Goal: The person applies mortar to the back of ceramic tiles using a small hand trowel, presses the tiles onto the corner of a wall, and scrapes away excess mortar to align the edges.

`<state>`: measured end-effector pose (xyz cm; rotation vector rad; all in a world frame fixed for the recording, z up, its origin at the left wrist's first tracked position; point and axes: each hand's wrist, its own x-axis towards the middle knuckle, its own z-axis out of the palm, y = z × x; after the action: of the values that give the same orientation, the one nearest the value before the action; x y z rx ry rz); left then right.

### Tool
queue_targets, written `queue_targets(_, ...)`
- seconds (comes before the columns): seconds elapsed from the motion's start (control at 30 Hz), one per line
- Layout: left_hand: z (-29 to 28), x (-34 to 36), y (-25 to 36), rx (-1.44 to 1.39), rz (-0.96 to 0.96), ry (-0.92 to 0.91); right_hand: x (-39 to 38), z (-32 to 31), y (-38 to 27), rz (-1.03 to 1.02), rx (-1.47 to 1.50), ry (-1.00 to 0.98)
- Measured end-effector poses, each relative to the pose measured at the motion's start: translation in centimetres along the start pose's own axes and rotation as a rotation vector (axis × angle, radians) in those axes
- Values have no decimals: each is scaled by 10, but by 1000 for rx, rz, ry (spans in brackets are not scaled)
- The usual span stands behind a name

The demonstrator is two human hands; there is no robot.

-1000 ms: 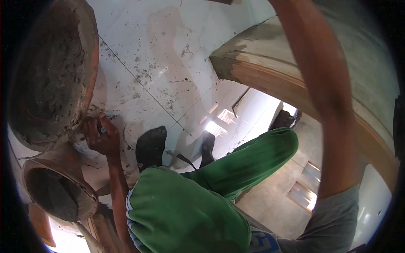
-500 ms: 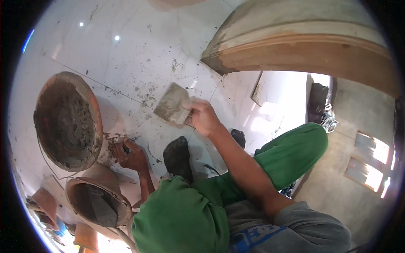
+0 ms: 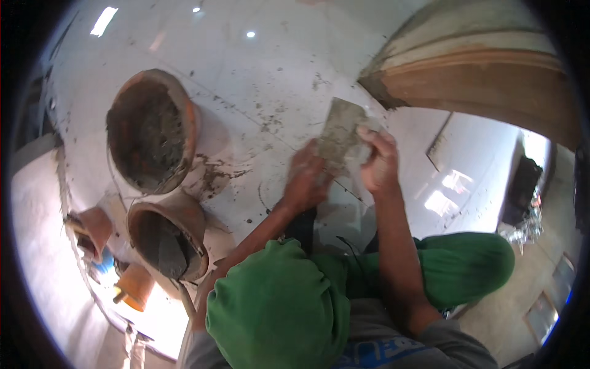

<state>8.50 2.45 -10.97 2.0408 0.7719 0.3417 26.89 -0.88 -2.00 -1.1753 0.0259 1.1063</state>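
Observation:
My right hand grips a flat, square tile piece by its right edge. Grey mortar is smeared over the side that faces up. Against the lower left edge of this piece is my left hand, its fingers smeared by motion. Whether it holds anything I cannot tell. Both hands are above the white tiled floor, close in front of my bent knees. To the left of them stands a clay-coloured bucket with wet grey mortar inside.
A second bucket nearer me holds a trowel with a grey blade. Smaller containers, one of them orange, lie farther left. A curved, plastered step rises at the right. Mortar crumbs are scattered over the floor.
My left hand has left the floor beside the buckets and come up to the tile piece. In the picture, buckets and step have shifted to the right as the view turned.

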Motion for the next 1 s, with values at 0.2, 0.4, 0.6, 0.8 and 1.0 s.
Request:
queue_targets(0.2, -21, 75, -6, 327, 231, -24, -15, 2, -39, 9, 27, -157)
queue_targets(0.4, -98, 83, -36, 392, -144, 631, -12, 45, -27, 29, 98, -178)
queue_targets(0.6, -90, -61, -56, 334, -352, 783, 3, 131, -16, 69, 34, -405)
queue_targets(0.8, -75, -147, -64, 631, -533, 705, 59, 107, 29, 137, -192, -489)
queue_targets(1.0, -84, -150, -64, 590, -651, 661, 72, 99, 34, 282, -108, -354)
